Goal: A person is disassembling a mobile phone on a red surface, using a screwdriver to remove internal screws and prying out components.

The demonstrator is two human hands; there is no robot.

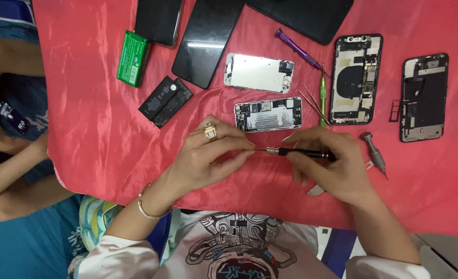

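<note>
Precision screwdriver (301, 152): slim black handle, knurled metal collar, thin bit pointing to the person's left. It's held level just above the red cloth (94, 129), in front of the small opened phone body (268, 114).

Right hand (332, 165) is wrapped on the black handle, fingers closed around it. Left hand (213, 152), with a gold ring and a bracelet at the wrist, pinches the bit end between thumb and fingertips. Both hands are clamped on the same tool, one at each end.

Handling, my read: light and rigid, no flex. The smooth handle is likely slippery, so the knurled collar is the better grip zone. The bit tip is thin and probably the weak point; it may be a push-in bit that can pull out. Hold the handle for torque and the collar for control, not the tip.

Around it:
- screen assembly with silver back plate (259, 72) just beyond the opened phone body
- black battery (165, 101) and green battery (133, 58) to the left, well apart
- two dark screens (208, 41) at the top
- purple tool (297, 49), green tool (322, 95), thin tweezers (312, 106) to the right
- two larger opened phones (356, 78) (424, 97) at far right
- grey screwdriver (373, 152) just beside the right hand

Another person's arm (12, 144) is at the left edge, not touching anything on the cloth.
</note>
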